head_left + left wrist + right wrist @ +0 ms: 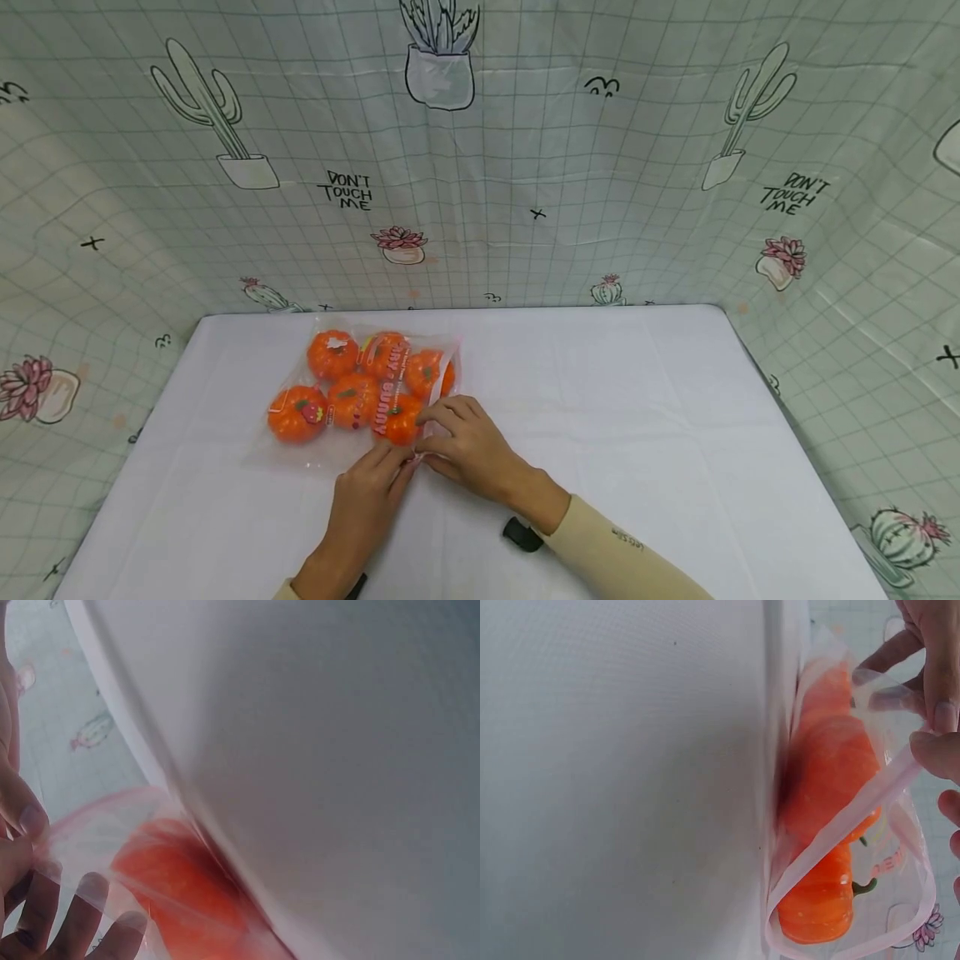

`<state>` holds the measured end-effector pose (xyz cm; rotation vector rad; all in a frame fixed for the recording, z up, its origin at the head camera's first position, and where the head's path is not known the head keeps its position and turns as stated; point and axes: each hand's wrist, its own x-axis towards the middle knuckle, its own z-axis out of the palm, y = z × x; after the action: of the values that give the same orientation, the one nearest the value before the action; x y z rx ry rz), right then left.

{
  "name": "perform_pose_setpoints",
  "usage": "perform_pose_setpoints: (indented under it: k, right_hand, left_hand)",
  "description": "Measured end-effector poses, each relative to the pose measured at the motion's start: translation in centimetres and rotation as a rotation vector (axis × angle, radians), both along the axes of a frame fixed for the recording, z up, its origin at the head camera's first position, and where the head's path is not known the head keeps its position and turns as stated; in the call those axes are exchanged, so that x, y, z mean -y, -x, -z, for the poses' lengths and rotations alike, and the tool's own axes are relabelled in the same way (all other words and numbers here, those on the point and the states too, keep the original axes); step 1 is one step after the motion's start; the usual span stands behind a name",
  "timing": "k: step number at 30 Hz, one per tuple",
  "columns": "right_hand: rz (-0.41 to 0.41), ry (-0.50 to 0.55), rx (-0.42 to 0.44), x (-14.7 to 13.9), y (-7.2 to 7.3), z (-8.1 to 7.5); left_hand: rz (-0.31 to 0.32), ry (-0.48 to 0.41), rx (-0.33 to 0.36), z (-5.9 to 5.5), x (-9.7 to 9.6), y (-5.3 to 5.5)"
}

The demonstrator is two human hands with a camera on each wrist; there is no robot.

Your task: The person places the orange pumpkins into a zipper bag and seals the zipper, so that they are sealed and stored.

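A clear plastic bag (322,454) with red lettering and several small orange pumpkins (297,414) inside lies on the left half of the table. Both hands meet at its near right corner. My left hand (367,492) pinches the edge there, and in the left wrist view its other fingers (82,904) show through the film. Close beside it, my right hand (476,450) holds the same pink rim (855,804) between thumb and finger. In the right wrist view the bag's mouth gapes, with a green-stemmed pumpkin (817,896) just inside.
A white-covered table (637,400) extends to the right of the bag. Behind it and at the sides hangs a grid-patterned cloth (510,150) with cactus drawings. A small black object (522,535) shows beside the right wrist.
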<state>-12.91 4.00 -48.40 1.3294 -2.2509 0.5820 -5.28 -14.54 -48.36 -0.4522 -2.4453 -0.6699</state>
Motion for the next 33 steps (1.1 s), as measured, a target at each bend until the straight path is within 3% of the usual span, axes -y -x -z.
perform_pose_setpoints:
  k: [10,19,29,33]
  right_hand:
    - [-0.003,-0.01,0.004,-0.1,0.1,0.5]
    - [-0.015,-0.008,-0.006,-0.2,0.3,0.7]
    - [-0.062,0.021,-0.023,-1.0,0.6,1.1]
    - [-0.071,0.045,-0.021,-1.4,0.6,1.2]
  left_hand:
    - [0.047,0.068,-0.054,0.5,0.2,0.3]
    - [0.033,0.085,-0.03,0.4,0.0,0.3]
    - [0.111,0.095,-0.091,0.5,0.4,0.6]
    - [0.113,0.076,-0.11,0.5,0.4,0.9]
